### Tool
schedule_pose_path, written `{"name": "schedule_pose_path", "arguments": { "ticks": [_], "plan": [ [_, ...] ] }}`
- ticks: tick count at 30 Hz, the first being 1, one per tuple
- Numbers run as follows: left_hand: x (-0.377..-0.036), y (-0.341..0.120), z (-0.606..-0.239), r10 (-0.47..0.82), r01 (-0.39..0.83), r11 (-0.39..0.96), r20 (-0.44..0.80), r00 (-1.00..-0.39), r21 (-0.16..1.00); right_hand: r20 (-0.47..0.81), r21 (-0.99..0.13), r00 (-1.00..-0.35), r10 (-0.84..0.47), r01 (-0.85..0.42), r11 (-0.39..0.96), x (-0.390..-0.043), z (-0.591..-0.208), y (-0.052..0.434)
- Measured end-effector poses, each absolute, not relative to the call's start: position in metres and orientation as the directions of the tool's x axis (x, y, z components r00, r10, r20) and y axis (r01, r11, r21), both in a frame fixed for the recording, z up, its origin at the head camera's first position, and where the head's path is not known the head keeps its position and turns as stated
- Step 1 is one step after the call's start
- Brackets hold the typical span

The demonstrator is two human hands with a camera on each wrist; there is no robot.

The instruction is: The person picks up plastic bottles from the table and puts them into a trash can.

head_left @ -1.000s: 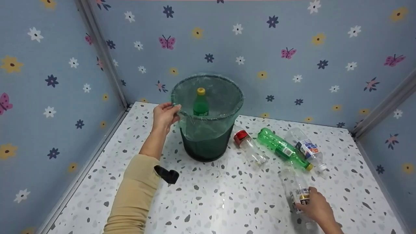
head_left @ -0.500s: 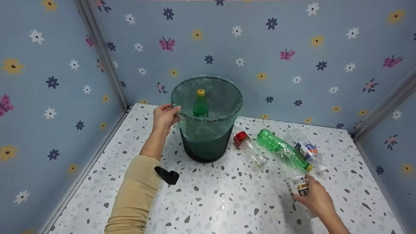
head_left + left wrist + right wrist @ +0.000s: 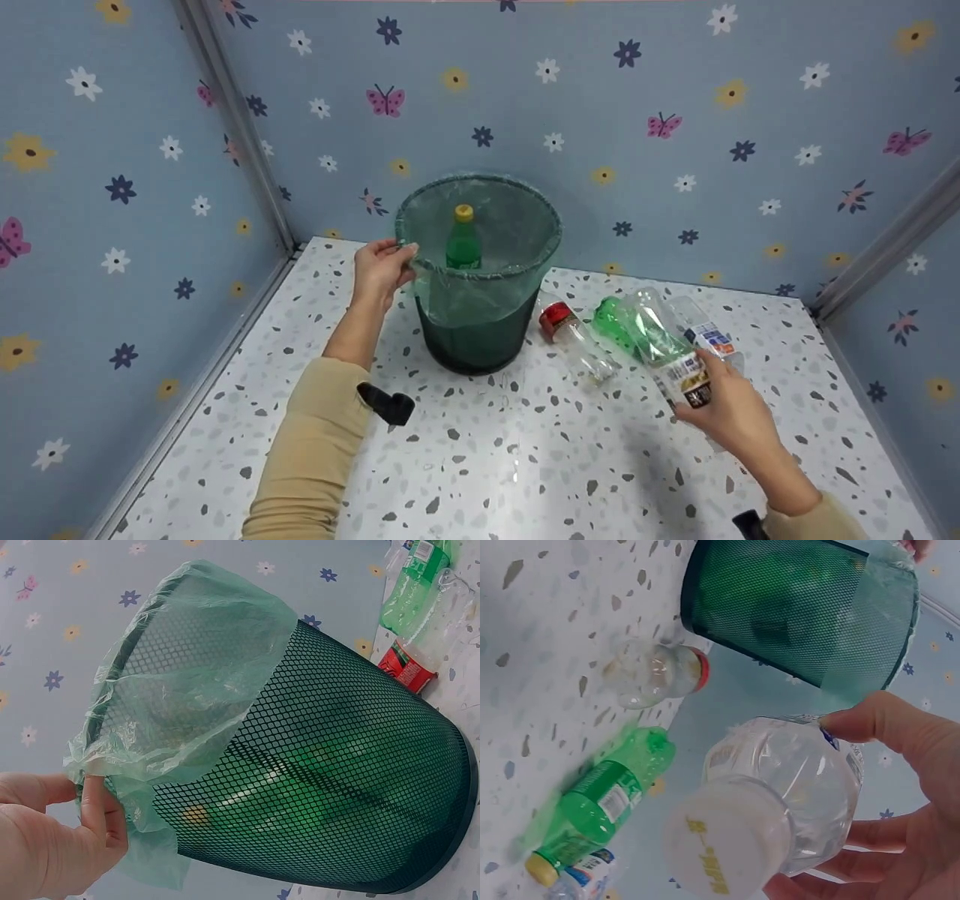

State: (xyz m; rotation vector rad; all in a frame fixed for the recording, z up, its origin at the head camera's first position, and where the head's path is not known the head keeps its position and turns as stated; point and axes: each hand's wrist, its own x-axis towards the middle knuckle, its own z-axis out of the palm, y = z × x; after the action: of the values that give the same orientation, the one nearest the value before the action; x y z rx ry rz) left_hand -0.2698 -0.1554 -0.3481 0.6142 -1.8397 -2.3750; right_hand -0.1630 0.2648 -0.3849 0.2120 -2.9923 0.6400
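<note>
Showing only underneath: bottle's white cap [image 3: 724, 844]

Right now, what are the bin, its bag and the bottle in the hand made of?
The bin looks like dark green metal mesh, though it could be plastic; you can see through its net of holes. The bag is thin, see-through green plastic film that crinkles. The bottle is clear, shiny plastic with a paper-like label.

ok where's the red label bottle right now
In the head view the red-label bottle lies on the table, just right of the bin and left of the green bottle.
</note>
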Motion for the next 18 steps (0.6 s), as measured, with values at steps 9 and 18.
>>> {"name": "schedule_pose_path", "arguments": {
  "ticks": [9,18],
  "plan": [
    [-0.270,-0.156,-0.349,-0.284,-0.181,-0.277,-0.260,-0.923,0.944,0.186,-0.366,-0.965,-0.187,-0.245,0.898,-0.176,-0.345,0.246],
    [-0.271,-0.156,-0.350,-0.297,-0.176,-0.274,-0.257,-0.920,0.946,0.212,-0.334,-0.941,-0.264,-0.323,0.886,-0.193,-0.313,0.218]
  ]
}}
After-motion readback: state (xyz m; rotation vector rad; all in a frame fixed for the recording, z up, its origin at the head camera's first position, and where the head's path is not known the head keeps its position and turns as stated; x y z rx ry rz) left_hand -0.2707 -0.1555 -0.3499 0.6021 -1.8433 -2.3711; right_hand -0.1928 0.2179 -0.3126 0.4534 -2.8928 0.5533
